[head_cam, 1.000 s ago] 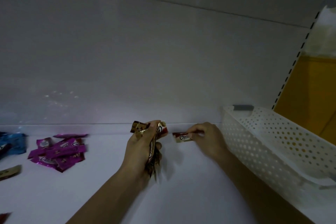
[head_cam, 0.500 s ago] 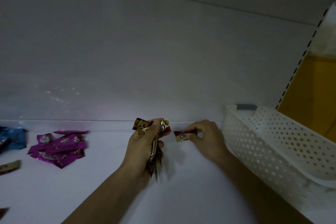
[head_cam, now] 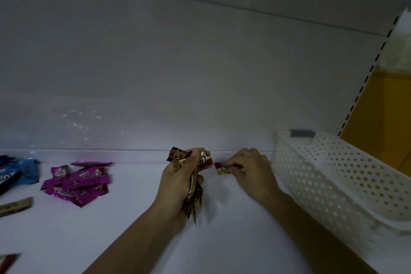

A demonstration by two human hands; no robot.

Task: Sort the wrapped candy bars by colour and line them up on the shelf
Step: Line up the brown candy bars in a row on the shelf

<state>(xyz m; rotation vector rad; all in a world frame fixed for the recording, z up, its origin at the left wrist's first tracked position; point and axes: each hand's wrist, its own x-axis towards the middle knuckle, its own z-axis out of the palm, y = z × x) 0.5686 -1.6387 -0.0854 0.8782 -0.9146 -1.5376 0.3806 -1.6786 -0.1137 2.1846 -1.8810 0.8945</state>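
Note:
My left hand (head_cam: 178,181) grips a bunch of gold-brown wrapped candy bars (head_cam: 194,198) upright over the white shelf (head_cam: 133,229); their ends stick out above and below my fist. Just to its right, my right hand (head_cam: 251,171) pinches one red-and-gold candy bar (head_cam: 222,168) close to the shelf's back wall. A heap of purple bars (head_cam: 77,184) lies at the left. Blue bars (head_cam: 25,170) lie at the far left edge.
A white perforated plastic basket (head_cam: 333,176) stands on the shelf right beside my right hand. A gold bar (head_cam: 15,206) and a reddish bar (head_cam: 7,261) lie at the left edge. A slotted shelf upright (head_cam: 364,87) rises at the right, with a yellow surface behind.
My right hand has curled further over the single bar, so less of the wrapper shows. My left hand and its bunch stay in place.

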